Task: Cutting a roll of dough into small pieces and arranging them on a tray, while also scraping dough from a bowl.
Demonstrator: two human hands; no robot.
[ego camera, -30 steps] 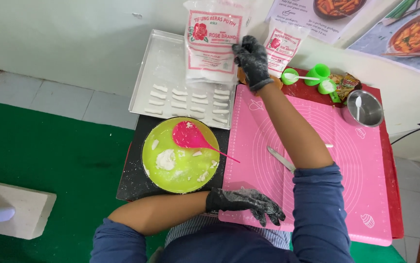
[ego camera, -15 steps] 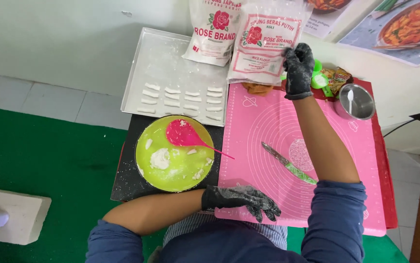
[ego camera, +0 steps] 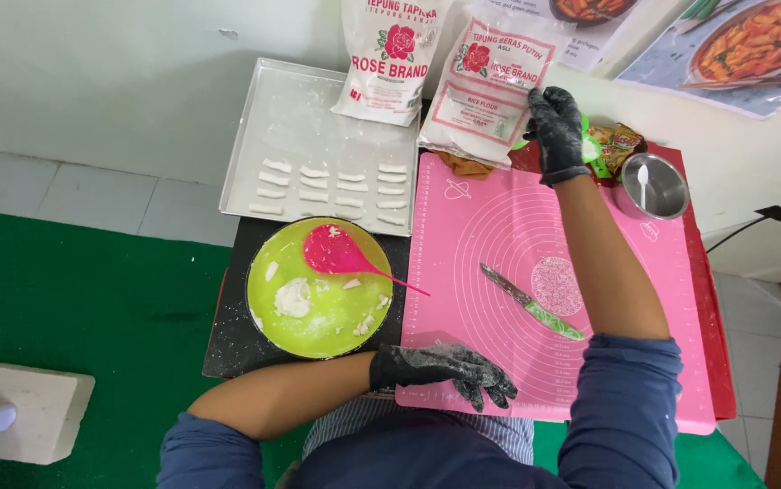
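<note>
My right hand point(ego camera: 555, 132), in a black glove, grips the right edge of a white flour bag point(ego camera: 485, 91) at the far end of the pink silicone mat point(ego camera: 499, 226). The bag is lifted and tilted toward me. My left hand point(ego camera: 449, 369), gloved and dusted with flour, rests flat on the mat's near edge, fingers spread, holding nothing. A green-handled knife point(ego camera: 531, 302) lies on the mat between my arms. To the left of the mat, a lime-green bowl point(ego camera: 268, 317) holds bits of white dough point(ego camera: 292, 297) and a pink spatula point(ego camera: 340, 254).
A second flour bag point(ego camera: 390, 59) leans against the wall behind a metal tray point(ego camera: 291, 127) carrying rows of small dough pieces. Small green cups point(ego camera: 595, 154), snack packets and a steel cup with a spoon point(ego camera: 651, 186) crowd the mat's far right. Green carpet lies left.
My right hand has pulled the flour bag rightward and nearer along the mat's far edge. The left hand has stayed on the mat's near edge.
</note>
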